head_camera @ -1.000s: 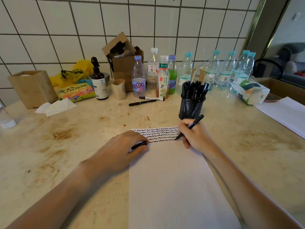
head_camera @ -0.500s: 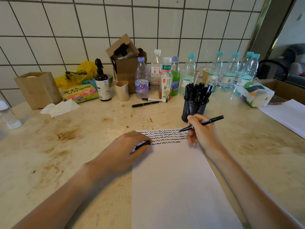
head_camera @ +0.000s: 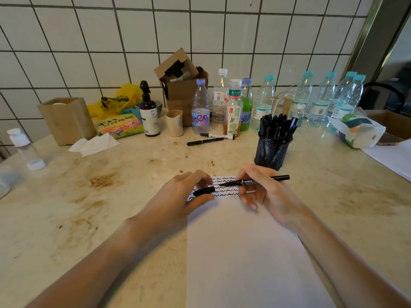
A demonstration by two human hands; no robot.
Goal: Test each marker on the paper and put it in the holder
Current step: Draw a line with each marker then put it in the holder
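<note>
Above paper (head_camera: 244,252): both hands, just before the holder (head_camera: 271,152).
Right hand (head_camera: 264,192): grips uncapped marker (head_camera: 255,181).
Left hand (head_camera: 186,196): pinches cap (head_camera: 204,190).

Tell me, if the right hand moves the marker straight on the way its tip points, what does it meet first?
Probably the cap in the left hand: the marker in the right hand points left at it, though the height is unclear.

Mesh holder (head_camera: 271,154) packed with markers, just beyond paper (head_camera: 244,252); bare counter (head_camera: 111,196) left.
</note>
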